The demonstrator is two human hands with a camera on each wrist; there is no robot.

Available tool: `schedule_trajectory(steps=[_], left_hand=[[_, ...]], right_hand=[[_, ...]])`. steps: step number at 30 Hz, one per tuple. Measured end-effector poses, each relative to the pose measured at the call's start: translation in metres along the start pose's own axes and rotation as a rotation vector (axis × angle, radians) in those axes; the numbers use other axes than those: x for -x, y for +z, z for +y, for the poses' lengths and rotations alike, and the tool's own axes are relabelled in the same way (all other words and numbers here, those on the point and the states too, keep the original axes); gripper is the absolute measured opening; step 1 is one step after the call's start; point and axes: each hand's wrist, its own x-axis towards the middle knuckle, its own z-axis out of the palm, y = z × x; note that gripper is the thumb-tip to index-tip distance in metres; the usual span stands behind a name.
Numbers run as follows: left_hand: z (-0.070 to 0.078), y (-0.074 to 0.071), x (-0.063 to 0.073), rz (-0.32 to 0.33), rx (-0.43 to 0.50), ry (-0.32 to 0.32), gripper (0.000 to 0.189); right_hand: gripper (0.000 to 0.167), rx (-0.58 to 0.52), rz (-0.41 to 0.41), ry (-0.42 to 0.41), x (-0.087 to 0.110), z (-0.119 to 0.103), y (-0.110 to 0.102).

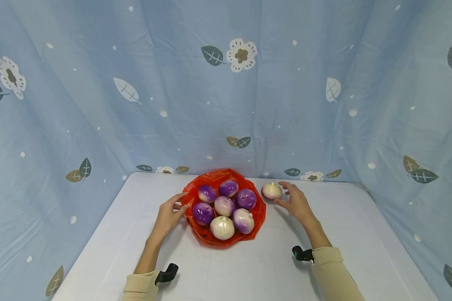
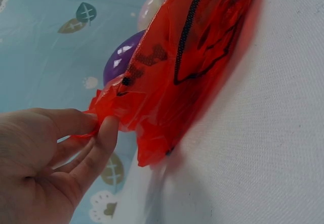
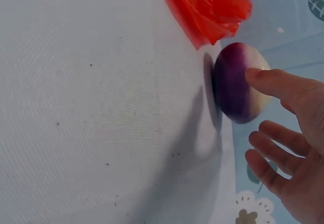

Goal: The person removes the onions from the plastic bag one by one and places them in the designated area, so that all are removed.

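Note:
A red plastic bag (image 1: 259, 215) lies spread open on the white table, its rim crumpled. Inside sit several glossy purple-and-white turnips (image 1: 224, 206). At the bag's left rim my left hand (image 1: 170, 214) pinches the thin plastic (image 2: 109, 110) between thumb and fingers. One more turnip (image 1: 271, 191) rests on the table just right of the bag, purple underneath and cream on top. My right hand (image 1: 295, 202) is at this turnip's right side, thumb and forefinger spread at its edge. In the right wrist view the thumb overlaps the turnip, while the other fingers lie loosely bent beside it.
The white table (image 1: 263, 267) ends at the back against a blue curtain (image 1: 286, 104) printed with leaves and flowers. A black wrist camera (image 1: 167, 274) sticks out from the left sleeve, another camera (image 1: 302, 253) from the right.

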Motion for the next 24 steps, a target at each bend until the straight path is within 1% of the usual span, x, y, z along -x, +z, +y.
schedule_trajectory(steps=[5, 8, 16, 20, 24], left_hand=[[0.001, 0.0, 0.0, 0.011, -0.019, 0.005, 0.046], [0.0, 0.0, 0.0, 0.01, -0.033, 0.001, 0.045], [0.001, 0.001, 0.001, -0.003, -0.028, -0.019, 0.047], [0.002, 0.001, 0.0, -0.002, -0.038, -0.018, 0.046], [0.001, 0.003, 0.001, 0.007, -0.045, -0.001, 0.045]], right_hand=[[0.065, -0.005, -0.003, 0.002, 0.001, -0.002, -0.004], [0.065, -0.008, 0.003, -0.014, 0.002, -0.004, -0.005], [0.064, -0.008, 0.0, -0.055, 0.005, -0.013, -0.011], [0.063, -0.008, -0.007, -0.057, 0.008, -0.016, -0.013], [0.063, -0.016, -0.015, -0.039, 0.011, -0.019, -0.013]])
